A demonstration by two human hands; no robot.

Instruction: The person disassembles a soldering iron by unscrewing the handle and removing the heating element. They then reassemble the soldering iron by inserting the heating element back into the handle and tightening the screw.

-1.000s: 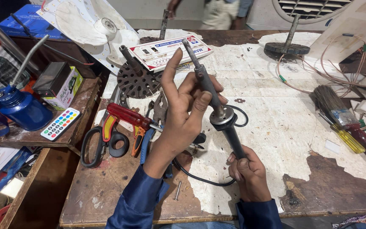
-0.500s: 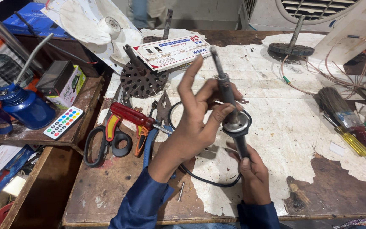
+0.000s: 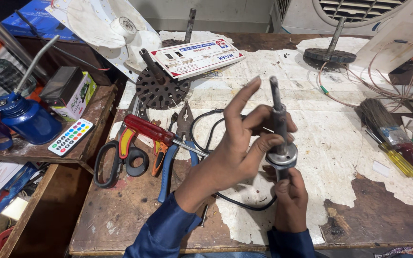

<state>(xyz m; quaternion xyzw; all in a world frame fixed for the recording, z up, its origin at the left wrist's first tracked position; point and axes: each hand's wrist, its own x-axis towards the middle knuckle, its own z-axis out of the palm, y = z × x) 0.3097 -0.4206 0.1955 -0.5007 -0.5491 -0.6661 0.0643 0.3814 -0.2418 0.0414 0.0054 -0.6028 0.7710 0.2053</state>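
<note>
Here both the left hand (image 3: pixel 244 143) and the right hand (image 3: pixel 290 200) grip the soldering iron (image 3: pixel 279 129).

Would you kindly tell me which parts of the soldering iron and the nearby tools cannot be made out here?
- Head view: the soldering iron's handle is hidden inside the right hand.
- Its barrel is partly covered by the left hand's fingers.
- The black cord disappears behind the left forearm.
- The paintbrush's handle is cut off by the right edge.

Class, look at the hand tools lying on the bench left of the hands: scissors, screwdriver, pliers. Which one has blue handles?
The pliers: their two handles are blue, while the scissors have black loops and the screwdriver lying across them has a red handle.
</note>
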